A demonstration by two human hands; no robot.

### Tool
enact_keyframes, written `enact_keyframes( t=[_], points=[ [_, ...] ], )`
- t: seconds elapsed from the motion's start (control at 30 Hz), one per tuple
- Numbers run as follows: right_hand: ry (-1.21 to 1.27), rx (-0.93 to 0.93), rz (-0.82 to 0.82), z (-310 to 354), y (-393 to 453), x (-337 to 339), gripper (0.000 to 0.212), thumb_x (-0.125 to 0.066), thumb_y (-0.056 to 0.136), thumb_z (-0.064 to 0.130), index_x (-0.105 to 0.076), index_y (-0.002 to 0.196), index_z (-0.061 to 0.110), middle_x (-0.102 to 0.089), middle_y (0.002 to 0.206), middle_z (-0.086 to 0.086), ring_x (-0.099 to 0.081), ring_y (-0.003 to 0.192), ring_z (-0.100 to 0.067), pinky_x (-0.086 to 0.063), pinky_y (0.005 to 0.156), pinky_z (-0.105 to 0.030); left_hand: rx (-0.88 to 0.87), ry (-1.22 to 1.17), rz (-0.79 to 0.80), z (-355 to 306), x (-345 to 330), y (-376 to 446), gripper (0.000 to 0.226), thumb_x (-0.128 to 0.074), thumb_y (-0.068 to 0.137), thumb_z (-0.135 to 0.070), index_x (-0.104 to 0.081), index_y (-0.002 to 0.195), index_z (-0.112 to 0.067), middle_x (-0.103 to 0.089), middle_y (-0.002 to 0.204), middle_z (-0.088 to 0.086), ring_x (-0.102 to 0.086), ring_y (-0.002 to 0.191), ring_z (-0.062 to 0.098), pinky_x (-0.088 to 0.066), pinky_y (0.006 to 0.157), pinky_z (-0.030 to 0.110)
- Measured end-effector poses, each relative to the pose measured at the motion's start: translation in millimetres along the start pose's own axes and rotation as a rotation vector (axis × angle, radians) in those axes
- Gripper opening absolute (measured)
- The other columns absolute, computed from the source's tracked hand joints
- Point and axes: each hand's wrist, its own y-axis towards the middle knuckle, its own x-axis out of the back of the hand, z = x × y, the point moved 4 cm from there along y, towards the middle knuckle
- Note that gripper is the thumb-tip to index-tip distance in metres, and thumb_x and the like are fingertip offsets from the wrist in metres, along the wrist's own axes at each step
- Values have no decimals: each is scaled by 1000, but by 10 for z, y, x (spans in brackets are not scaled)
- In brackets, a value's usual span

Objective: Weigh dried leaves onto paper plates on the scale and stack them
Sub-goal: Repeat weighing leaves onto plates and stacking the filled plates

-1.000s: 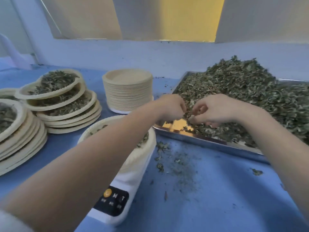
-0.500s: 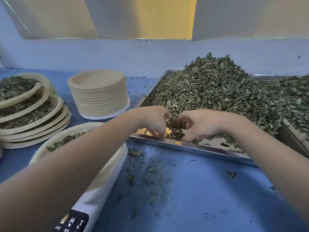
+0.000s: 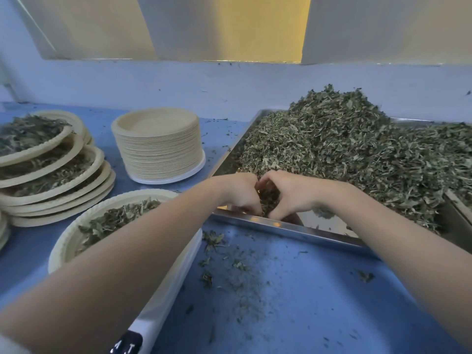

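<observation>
While full plates sit stacked at left, both hands, left hand and right hand, scoop up leaves for the half-full plate.

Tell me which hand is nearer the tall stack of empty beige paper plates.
Left. The left hand is at the steel tray's near-left corner, just right of the tall stack of empty beige paper plates. The right hand sits beyond it, farther right.
</observation>
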Motion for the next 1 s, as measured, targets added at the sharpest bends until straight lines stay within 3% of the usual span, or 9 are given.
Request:
enact_keyframes(
  t=[0.1,0.17,0.33,0.47,0.57,0.67,0.77,0.87,1.0],
  points=[
    [72,35,8,-12,-46,-19,66,-79,70,21,-44,125,19,-55,96,6,-57,78,-10,-47,65,-21,-25,-30,-8,52,14,20,35,-65,75,0,-57,109,-2,-62,110,27,-50,69,23,-39,62,31],
    [45,47,30,-55,-88,-1,66,-80,71,25,-43,126,23,-49,105,3,-58,78,-11,-48,62,-22,-34,-29,-8,86,48,6,43,-68,74,-1,-55,114,-12,-59,118,27,-50,67,23,-40,63,31],
    [-143,-52,27,-133,-41,30,91,-74,70,45,-25,145,28,-27,127,-3,-46,109,-18,-43,88,-26,-30,-11,-38,60,47,21,84,-71,73,1,-29,144,-13,-55,122,20,-53,66,25,-41,56,29],
    [-203,-12,12,-51,28,-5,76,-72,68,48,-45,131,15,-39,107,0,-49,98,-18,-46,86,-33,-53,11,3,-31,-8,34,59,-69,75,3,-47,129,-4,-58,121,26,-47,42,16,-36,42,21],
    [-203,24,-65,-32,23,-41,56,-74,68,42,-57,114,15,-55,97,0,-54,91,-18,-49,79,-30,-44,-28,-30,-12,-37,12,49,-69,75,2,-52,121,-2,-62,112,21,-50,55,21,-37,48,23],
    [-55,9,-152,-23,-1,-52,28,-75,69,28,-60,93,26,-58,71,12,-60,66,-11,-41,52,-14,-65,-53,-39,-30,-45,-34,33,-70,74,5,-58,104,-1,-55,80,15,-44,52,18,-36,51,26],
    [34,4,-213,30,-21,28,22,-77,69,22,-66,88,26,-61,64,11,-58,53,-1,-34,42,-6,-89,-90,-49,-81,31,-84,30,-69,74,8,-60,102,6,-52,69,11,-50,56,17,-47,61,31],
    [87,13,-290,169,-78,209,28,-78,67,23,-70,93,26,-67,72,5,-60,57,-7,-41,43,-9,-131,-129,-113,-125,226,-225,38,-68,74,10,-58,110,11,-56,68,9,-57,61,16,-54,75,31],
    [179,89,-353,531,-126,393,28,-77,67,25,-72,95,23,-72,84,-2,-59,58,0,-43,48,-10,-157,-199,-163,-64,587,-582,37,-69,75,10,-56,109,2,-58,71,8,-60,46,3,-54,56,15]
  ],
)
